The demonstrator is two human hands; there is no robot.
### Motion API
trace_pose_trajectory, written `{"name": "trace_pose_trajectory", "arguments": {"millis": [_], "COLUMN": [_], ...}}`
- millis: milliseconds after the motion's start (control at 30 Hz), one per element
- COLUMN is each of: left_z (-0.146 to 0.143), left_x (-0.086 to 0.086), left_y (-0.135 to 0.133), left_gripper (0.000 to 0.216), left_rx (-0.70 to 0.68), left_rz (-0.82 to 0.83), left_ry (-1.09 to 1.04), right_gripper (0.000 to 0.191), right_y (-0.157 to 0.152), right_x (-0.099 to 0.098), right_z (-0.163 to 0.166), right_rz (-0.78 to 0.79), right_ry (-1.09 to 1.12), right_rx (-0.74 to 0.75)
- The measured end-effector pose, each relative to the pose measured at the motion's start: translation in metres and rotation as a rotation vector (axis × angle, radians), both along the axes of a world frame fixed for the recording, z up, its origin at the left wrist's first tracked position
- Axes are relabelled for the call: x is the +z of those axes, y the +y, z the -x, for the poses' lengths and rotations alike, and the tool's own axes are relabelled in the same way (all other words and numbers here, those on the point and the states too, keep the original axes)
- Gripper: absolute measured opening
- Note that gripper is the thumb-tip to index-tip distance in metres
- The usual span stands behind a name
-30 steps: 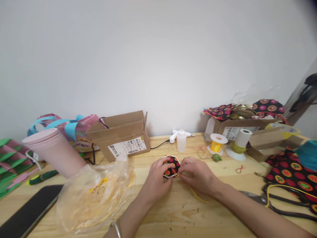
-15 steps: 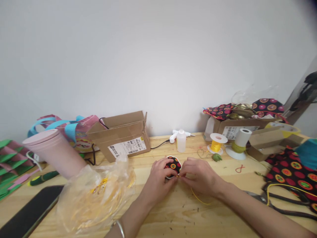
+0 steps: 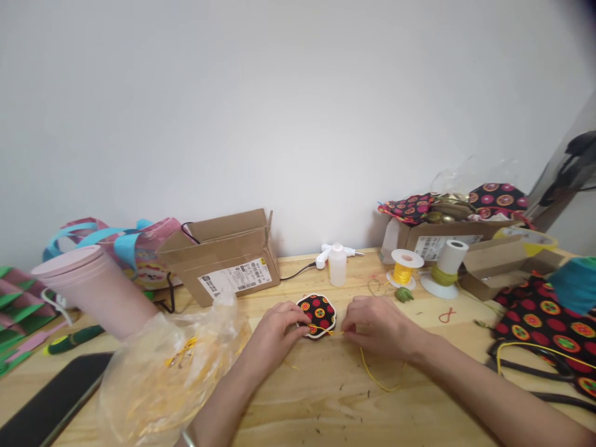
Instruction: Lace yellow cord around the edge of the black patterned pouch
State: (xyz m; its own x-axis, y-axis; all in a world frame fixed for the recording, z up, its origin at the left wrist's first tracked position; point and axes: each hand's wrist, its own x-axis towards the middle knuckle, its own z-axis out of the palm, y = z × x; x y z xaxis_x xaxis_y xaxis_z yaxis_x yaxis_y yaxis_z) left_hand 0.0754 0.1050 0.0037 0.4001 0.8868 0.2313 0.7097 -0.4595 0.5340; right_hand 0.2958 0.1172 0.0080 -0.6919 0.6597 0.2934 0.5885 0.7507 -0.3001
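Observation:
A small scalloped fabric patch (image 3: 318, 311), black with red and yellow dots, lies on the wooden table (image 3: 326, 403). My left hand (image 3: 274, 328) grips its left edge with closed fingers. Just right of the patch, my right hand (image 3: 377, 324) pinches a thin yellow cord (image 3: 372, 374). The cord crosses the patch's lower part and trails in a loop on the table toward me.
A clear bag of yellow cord pieces (image 3: 162, 379) lies at the left, beside a pink cup stack (image 3: 93, 288), a phone (image 3: 51, 403) and a screwdriver (image 3: 69, 339). Behind stand a cardboard box (image 3: 223, 261), a white bottle (image 3: 337, 266), two thread spools (image 3: 403, 268), fabric (image 3: 544, 316).
My left hand slid down and left, uncovering most of the patch. My right hand drew the yellow cord to the right, so the two hands are farther apart.

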Motion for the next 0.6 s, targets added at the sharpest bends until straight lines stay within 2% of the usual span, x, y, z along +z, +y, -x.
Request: {"name": "trace_pose_trajectory", "arguments": {"millis": [333, 500, 600], "left_z": [0.0, -0.014, -0.022], "left_x": [0.0, 0.004, 0.003], "left_y": [-0.001, -0.006, -0.008], "left_gripper": [0.012, 0.021, 0.016], "left_rx": [-0.052, -0.125, -0.16], "left_rz": [-0.068, -0.138, -0.155], "left_ry": [-0.003, 0.047, 0.07], "right_gripper": [0.011, 0.013, 0.013], "right_y": [0.0, -0.001, -0.002], "right_x": [0.001, 0.0, 0.0], "right_z": [0.001, 0.002, 0.002], "right_rz": [-0.011, -0.022, -0.032], "right_ry": [-0.026, 0.0, 0.015], "right_rx": [0.027, 0.045, 0.063]}}
